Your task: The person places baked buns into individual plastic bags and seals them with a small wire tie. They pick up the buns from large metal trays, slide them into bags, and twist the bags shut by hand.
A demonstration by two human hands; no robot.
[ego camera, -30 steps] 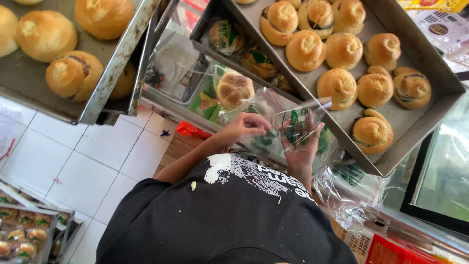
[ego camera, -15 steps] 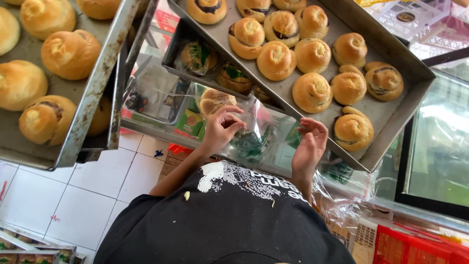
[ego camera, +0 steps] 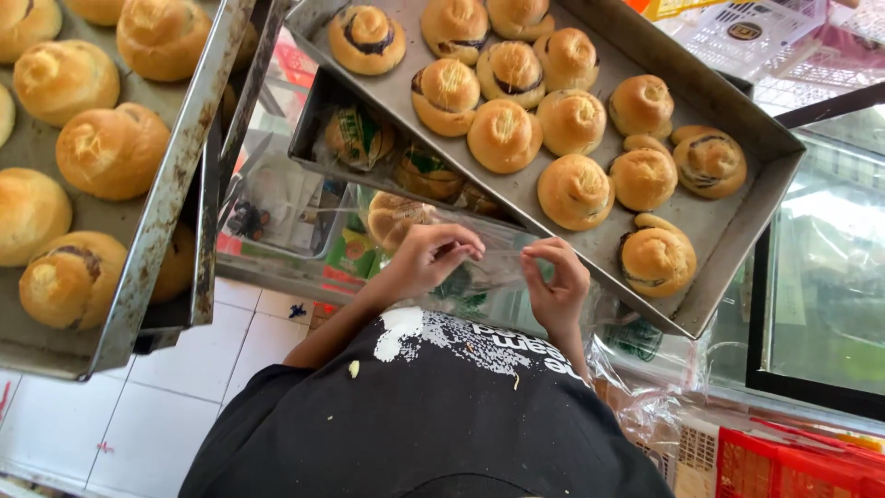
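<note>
Left hand [ego camera: 426,259] and right hand [ego camera: 556,281] both pinch thin clear plastic bag [ego camera: 502,267] between them, round golden bun [ego camera: 395,217] inside, just below big grey metal tray [ego camera: 737,249] full of buns.

Clear bag [ego camera: 498,267] pinched between fingers [ego camera: 461,247] of both hands. Bagged bun [ego camera: 396,217] just left of them. Tray of buns [ego camera: 701,304] beyond and right; second tray [ego camera: 175,157] well left. Bagged buns [ego camera: 359,136] beyond, under tray edge.

Two metal trays [ego camera: 737,138] carry golden buns [ego camera: 504,136].
</note>
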